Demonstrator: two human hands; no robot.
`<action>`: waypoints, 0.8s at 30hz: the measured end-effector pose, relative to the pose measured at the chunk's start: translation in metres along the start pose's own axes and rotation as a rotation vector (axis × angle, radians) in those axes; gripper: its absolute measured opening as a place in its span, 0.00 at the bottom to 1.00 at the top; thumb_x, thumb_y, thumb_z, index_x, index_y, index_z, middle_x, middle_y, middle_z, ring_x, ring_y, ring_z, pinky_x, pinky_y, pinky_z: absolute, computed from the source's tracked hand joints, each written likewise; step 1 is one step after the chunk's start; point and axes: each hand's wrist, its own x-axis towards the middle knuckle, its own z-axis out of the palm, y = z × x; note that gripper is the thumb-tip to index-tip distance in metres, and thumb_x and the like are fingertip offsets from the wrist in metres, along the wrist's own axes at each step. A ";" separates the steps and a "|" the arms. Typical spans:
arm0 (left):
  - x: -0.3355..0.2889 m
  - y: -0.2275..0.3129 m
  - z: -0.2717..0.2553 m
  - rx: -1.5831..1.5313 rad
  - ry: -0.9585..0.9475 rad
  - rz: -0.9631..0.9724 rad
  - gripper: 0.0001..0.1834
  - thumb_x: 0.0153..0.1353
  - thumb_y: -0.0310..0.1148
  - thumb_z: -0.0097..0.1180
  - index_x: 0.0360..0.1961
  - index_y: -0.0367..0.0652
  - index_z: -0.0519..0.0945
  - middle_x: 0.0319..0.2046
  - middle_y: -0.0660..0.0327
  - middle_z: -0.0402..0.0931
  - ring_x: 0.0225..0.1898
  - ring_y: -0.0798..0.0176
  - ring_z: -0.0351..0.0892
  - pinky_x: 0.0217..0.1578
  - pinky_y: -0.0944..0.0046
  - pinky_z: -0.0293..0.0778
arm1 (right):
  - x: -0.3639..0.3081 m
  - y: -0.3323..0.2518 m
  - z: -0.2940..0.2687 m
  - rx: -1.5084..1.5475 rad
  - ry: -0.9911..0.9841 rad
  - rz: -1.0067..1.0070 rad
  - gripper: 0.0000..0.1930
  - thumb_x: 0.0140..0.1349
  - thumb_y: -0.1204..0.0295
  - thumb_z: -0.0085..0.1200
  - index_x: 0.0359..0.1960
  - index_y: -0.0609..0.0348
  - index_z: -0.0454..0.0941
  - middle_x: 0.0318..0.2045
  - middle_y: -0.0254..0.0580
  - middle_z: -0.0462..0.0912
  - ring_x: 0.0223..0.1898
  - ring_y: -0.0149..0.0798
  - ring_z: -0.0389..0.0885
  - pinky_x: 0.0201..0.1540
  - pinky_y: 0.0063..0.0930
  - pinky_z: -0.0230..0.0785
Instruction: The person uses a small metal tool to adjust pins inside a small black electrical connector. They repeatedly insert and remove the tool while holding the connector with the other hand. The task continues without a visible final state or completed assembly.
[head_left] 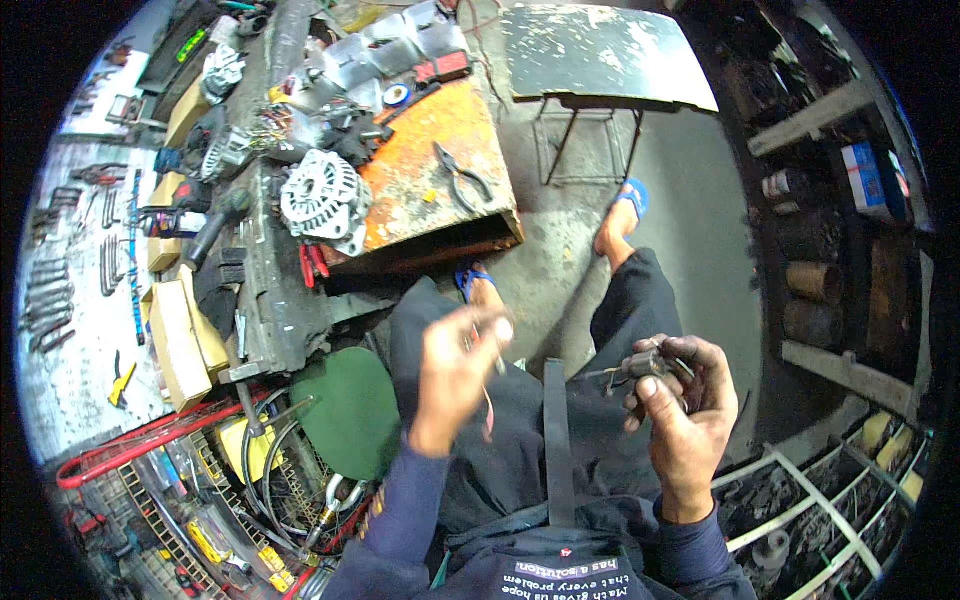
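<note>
A small grey cylindrical part (648, 364) with short wires sits just right of the frame's centre, raised above the seated person's dark-trousered lap (500, 460). The right hand (694, 425) holds it, thumb against the near side and fingers curled behind; it seems gripped this way so that the wired end stays exposed, facing the other hand. Thin leads stick out toward the left of the frame.

Near the centre, well apart from the part, the left hand (448, 375) is slightly blurred. Its thumb and fingers are closed narrowly on what looks like a thin reddish wire (489, 418), whose loose end dangles below; a fingertip pinch would suit something so slender. Whether this wire joins the part, I cannot tell.

Beyond the knees, at upper centre, an orange-topped worktable (470, 122) carries pliers (457, 175) lying with handles spread toward the person, probably for easy reach. At its left edge a silvery vented housing (316, 195) stands among other metal parts. Clear plastic bins (388, 47) line the far end, likely to sort small pieces.

Hand tools cover the pale board (85, 240) at far left, perhaps to keep them visible. A green round surface (345, 415) is at lower left; dark shelving (815, 118) fills the right edge.
</note>
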 end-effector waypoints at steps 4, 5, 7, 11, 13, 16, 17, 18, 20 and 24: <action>0.143 -0.023 -0.044 0.204 0.224 0.068 0.16 0.69 0.34 0.64 0.52 0.34 0.87 0.27 0.70 0.79 0.19 0.79 0.64 0.18 0.73 0.58 | 0.038 0.011 0.015 0.001 -0.051 0.054 0.20 0.64 0.84 0.65 0.56 0.66 0.74 0.51 0.51 0.85 0.35 0.31 0.86 0.30 0.23 0.80; 0.167 -0.030 -0.062 0.256 0.280 0.083 0.16 0.70 0.34 0.63 0.52 0.33 0.88 0.28 0.69 0.80 0.19 0.78 0.67 0.18 0.73 0.60 | 0.042 0.013 0.024 0.004 -0.082 0.089 0.20 0.63 0.84 0.65 0.56 0.65 0.75 0.50 0.49 0.87 0.34 0.29 0.85 0.29 0.21 0.77; 0.205 -0.050 -0.080 0.294 0.353 0.129 0.16 0.71 0.34 0.63 0.52 0.33 0.88 0.30 0.65 0.82 0.21 0.75 0.72 0.20 0.72 0.66 | 0.049 0.013 0.034 -0.044 -0.094 0.135 0.21 0.62 0.85 0.65 0.56 0.66 0.75 0.49 0.49 0.87 0.32 0.28 0.84 0.28 0.20 0.76; 0.236 -0.048 -0.071 0.357 0.428 0.192 0.17 0.71 0.35 0.60 0.53 0.33 0.87 0.37 0.50 0.90 0.38 0.62 0.86 0.44 0.60 0.78 | 0.062 0.026 0.033 -0.027 -0.053 0.230 0.22 0.62 0.85 0.66 0.57 0.66 0.75 0.49 0.49 0.88 0.32 0.27 0.84 0.28 0.19 0.75; 0.238 -0.038 -0.069 0.389 0.420 0.187 0.18 0.74 0.34 0.57 0.57 0.35 0.85 0.42 0.49 0.89 0.41 0.59 0.87 0.48 0.60 0.78 | 0.071 0.030 0.033 -0.027 -0.056 0.246 0.22 0.62 0.84 0.66 0.57 0.66 0.75 0.49 0.49 0.88 0.33 0.27 0.85 0.29 0.19 0.76; 0.239 -0.038 -0.076 0.230 0.430 0.209 0.19 0.75 0.32 0.54 0.60 0.34 0.82 0.40 0.55 0.85 0.37 0.65 0.82 0.42 0.62 0.77 | 0.081 0.034 0.035 -0.052 -0.060 0.257 0.21 0.62 0.84 0.66 0.56 0.66 0.76 0.49 0.49 0.88 0.37 0.30 0.86 0.34 0.21 0.79; 0.238 -0.032 -0.075 0.056 0.393 0.167 0.20 0.76 0.32 0.53 0.63 0.33 0.80 0.35 0.60 0.82 0.34 0.70 0.78 0.37 0.65 0.76 | 0.087 0.034 0.036 -0.069 -0.054 0.256 0.20 0.62 0.84 0.66 0.56 0.66 0.76 0.49 0.49 0.88 0.39 0.31 0.87 0.36 0.22 0.80; 0.234 -0.027 -0.074 -0.112 0.366 0.117 0.21 0.76 0.31 0.51 0.65 0.32 0.78 0.31 0.64 0.79 0.32 0.75 0.73 0.33 0.67 0.74 | 0.091 0.035 0.036 -0.086 -0.048 0.254 0.20 0.62 0.84 0.66 0.55 0.66 0.76 0.49 0.49 0.88 0.41 0.32 0.87 0.38 0.22 0.81; 0.233 -0.009 -0.084 -0.485 0.316 0.056 0.22 0.77 0.30 0.47 0.68 0.34 0.75 0.31 0.64 0.76 0.30 0.77 0.68 0.29 0.70 0.71 | 0.094 0.034 0.038 -0.080 -0.063 0.235 0.19 0.62 0.83 0.67 0.54 0.65 0.77 0.50 0.49 0.88 0.45 0.34 0.88 0.41 0.24 0.82; 0.231 -0.002 -0.094 -0.755 0.240 -0.040 0.19 0.79 0.34 0.46 0.63 0.35 0.77 0.43 0.58 0.78 0.32 0.69 0.71 0.34 0.62 0.75 | 0.093 0.029 0.041 -0.033 -0.063 0.238 0.20 0.62 0.83 0.67 0.55 0.65 0.76 0.50 0.49 0.87 0.44 0.33 0.88 0.37 0.21 0.81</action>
